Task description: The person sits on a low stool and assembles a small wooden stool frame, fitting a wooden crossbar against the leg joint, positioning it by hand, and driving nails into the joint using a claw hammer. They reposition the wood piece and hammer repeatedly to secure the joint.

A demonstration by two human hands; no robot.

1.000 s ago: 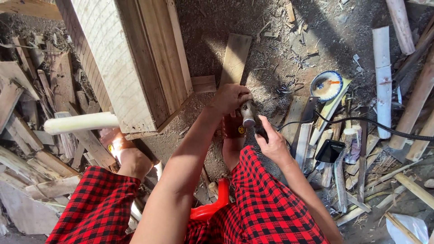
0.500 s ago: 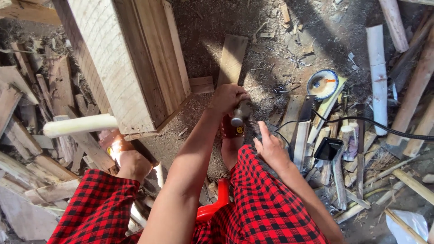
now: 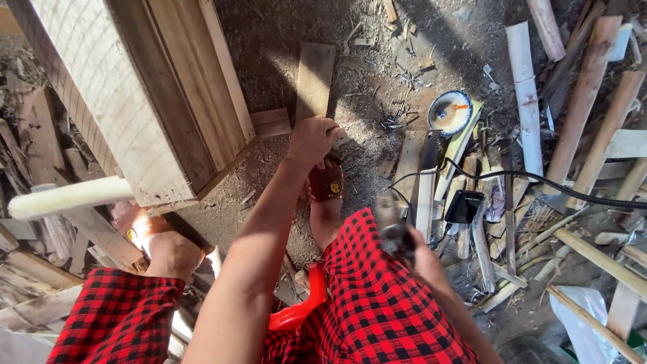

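Fingers of the left hand (image 3: pixel 311 140) curl over the near end of a short plank (image 3: pixel 315 79) lying on the dirt, fingertips hidden. Right hand (image 3: pixel 419 255), blurred by the right knee, grasps a dark power tool (image 3: pixel 393 226); its grip detail is unclear. Left arm reaches straight forward.

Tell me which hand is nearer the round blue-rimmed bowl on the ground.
Right. The right hand, gripping a blurred tool, sits below the bowl. The left hand rests on the short plank, farther off to the bowl's left.
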